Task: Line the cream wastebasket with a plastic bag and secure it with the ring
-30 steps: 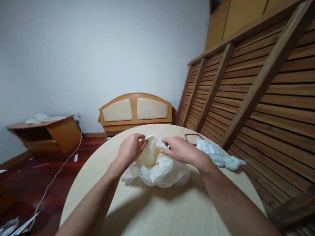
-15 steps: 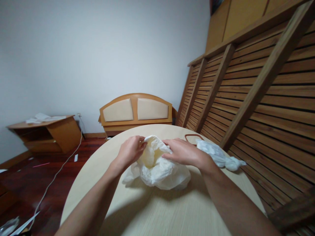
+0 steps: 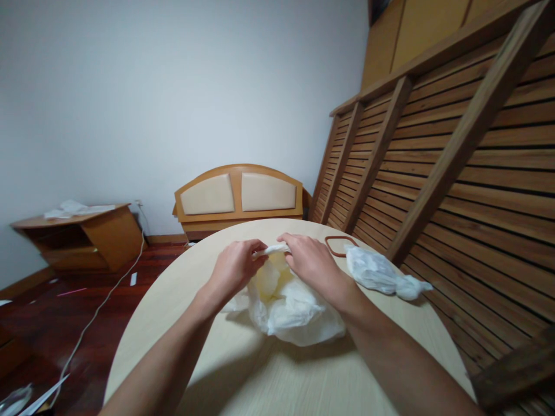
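Thin white plastic bag (image 3: 299,318), crinkly & semi-sheer, sits approx. mid-surface (image 3: 333,375), btwn the forearms. Surface = pale wood-look top, rounded edge, fine straight grain. Bag's mouth gapes twd the camera; inside looks yellowish w/ loose folds, outside puffy & creased, bulging to the R, w/ a flatter bit poking out by the L wrist. Far rim's bunched into a narrow band btwn the hands: L hand (image 3: 234,263) pinches one end, R hand (image 3: 310,257) the other, thumbs & fingers closed on the plastic. What's in it, can't tell.

Near R wrist: 2nd bag (image 3: 373,268), similar whitish film, wrapped tight, gathered neck at its R end. At its L end, a brown ring (image 3: 340,237), rounded-rect. shape, lying flat.

Bkgd: wooden headboard (image 3: 237,196) w/ 2 smooth cream panels; R, tilted slatted wood frame (image 3: 477,231); L, wood cabinet (image 3: 110,237) topped w/ white sheets (image 3: 71,208), on dark-red glossy floor (image 3: 151,277).
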